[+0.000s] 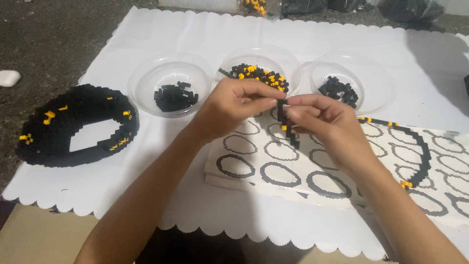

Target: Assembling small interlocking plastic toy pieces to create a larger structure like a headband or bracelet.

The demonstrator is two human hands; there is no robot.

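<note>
Both hands raised over the instruction sheets [273, 168], fingertips meeting. Left hand [233, 105] and right hand [320, 122] each pinch a short strip of black bricks [288, 124], with a yellow piece, held upright between them. Behind: three clear bowls on a white scalloped sheet [146, 29]; left bowl [168, 83] holds black bricks, middle bowl [259, 66] black and yellow, right bowl [349, 83] black. Black brick ring [53, 127] lies far left. Curved black arc [420, 146] rests on the sheets, right.

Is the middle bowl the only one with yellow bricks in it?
Yes, the middle bowl holds black and yellow bricks, while the left bowl and the right bowl hold only black ones.
</note>
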